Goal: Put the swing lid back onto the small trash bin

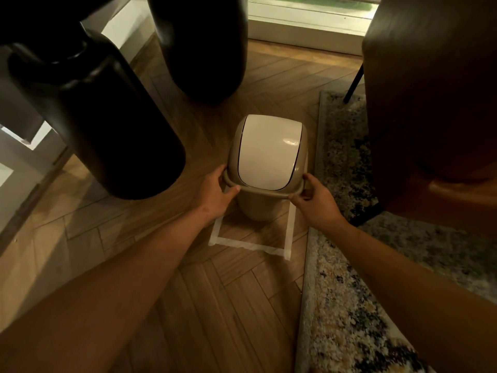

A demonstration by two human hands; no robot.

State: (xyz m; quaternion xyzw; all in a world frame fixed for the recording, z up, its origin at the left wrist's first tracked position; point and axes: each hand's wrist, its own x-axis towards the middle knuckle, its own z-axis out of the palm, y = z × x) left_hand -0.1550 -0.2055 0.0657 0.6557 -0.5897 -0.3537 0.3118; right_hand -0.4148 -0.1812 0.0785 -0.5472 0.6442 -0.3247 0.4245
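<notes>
A small beige trash bin [255, 208] stands on the wooden floor inside a square of white tape [250, 245]. Its swing lid [266, 154], a beige frame with a white flap, sits on top of the bin and hides the opening. My left hand [217, 191] grips the lid's near left corner, thumb along the front rim. Over on the near right corner, my right hand [313, 196] pinches the rim with fingers curled around it.
Two large black vases [102, 125] [201, 44] stand left and behind the bin. A brown leather chair [430, 103] with a thin black leg is at the right, on a patterned rug [349, 305]. A window sill [304, 25] runs along the back.
</notes>
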